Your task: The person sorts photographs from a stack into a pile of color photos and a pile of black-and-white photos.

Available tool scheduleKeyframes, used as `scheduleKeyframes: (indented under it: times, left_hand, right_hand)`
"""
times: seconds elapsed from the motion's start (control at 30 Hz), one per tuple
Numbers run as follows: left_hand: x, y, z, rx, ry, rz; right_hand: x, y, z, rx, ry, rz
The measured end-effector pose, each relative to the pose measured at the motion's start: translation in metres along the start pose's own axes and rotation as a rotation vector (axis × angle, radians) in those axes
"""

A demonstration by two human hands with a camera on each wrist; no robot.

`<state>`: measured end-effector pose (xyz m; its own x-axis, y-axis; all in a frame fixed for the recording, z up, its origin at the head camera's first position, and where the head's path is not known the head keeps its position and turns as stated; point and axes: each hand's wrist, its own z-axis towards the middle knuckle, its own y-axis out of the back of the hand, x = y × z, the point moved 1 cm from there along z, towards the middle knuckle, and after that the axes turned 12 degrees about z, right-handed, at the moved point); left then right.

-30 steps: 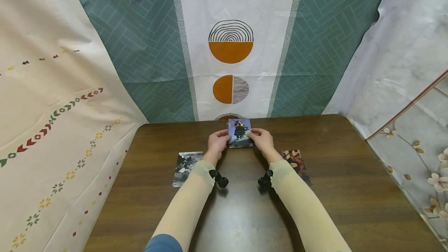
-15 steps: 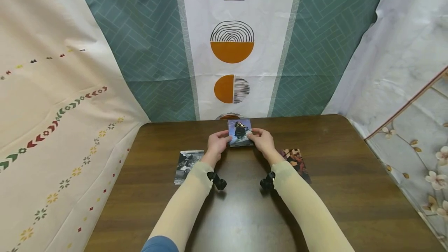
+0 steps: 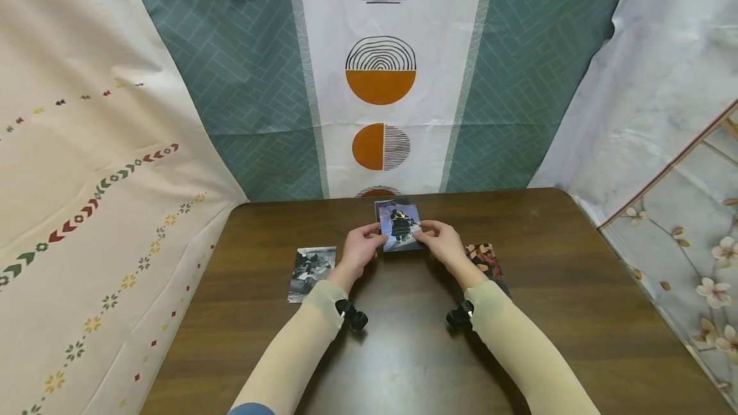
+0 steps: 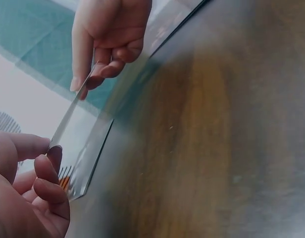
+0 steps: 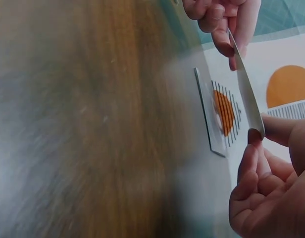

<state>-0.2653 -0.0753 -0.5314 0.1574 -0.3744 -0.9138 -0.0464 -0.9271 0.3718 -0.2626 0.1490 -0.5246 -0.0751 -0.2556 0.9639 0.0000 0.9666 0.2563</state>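
near the centre of the head view, the left hand [image 3: 359, 250] and the right hand [image 3: 445, 245] each pinch one side edge of a thin rectangular card printed with a dark figure on blue-violet [image 3: 400, 226], held up off the brown wood-grain bench [image 3: 398, 357]. a black-and-white printed rectangular card [image 3: 308, 272] lies left of centre, and a red-brown and black printed rectangular card [image 3: 486, 260], partly hidden by the right arm, lies right of centre.

Tabletop [image 3: 398, 364]: wood-grained, smooth, semi-gloss.
Above tabletop: picture card [image 3: 399, 226], thin, smooth, paper-like. Behind tabletop: teal-panelled hanging [image 3: 242, 82], creased, matt cloth. Right of tabletop: floral hanging [image 3: 663, 146], wrinkled cloth.
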Motion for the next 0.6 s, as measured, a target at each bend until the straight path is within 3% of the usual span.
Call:
scheduleKeyframes:
  times: [0.37, 0.6]
  left_hand:
    - [0.000, -0.011, -0.017, 0.059, -0.092, 0.003]
    - [0.003, -0.024, -0.028, 0.100, -0.123, -0.030]
  right_hand:
    - [-0.008, 0.028, -0.028, 0.065, 0.039, -0.083]
    - [-0.013, 0.047, -0.043, 0.108, 0.038, -0.048]
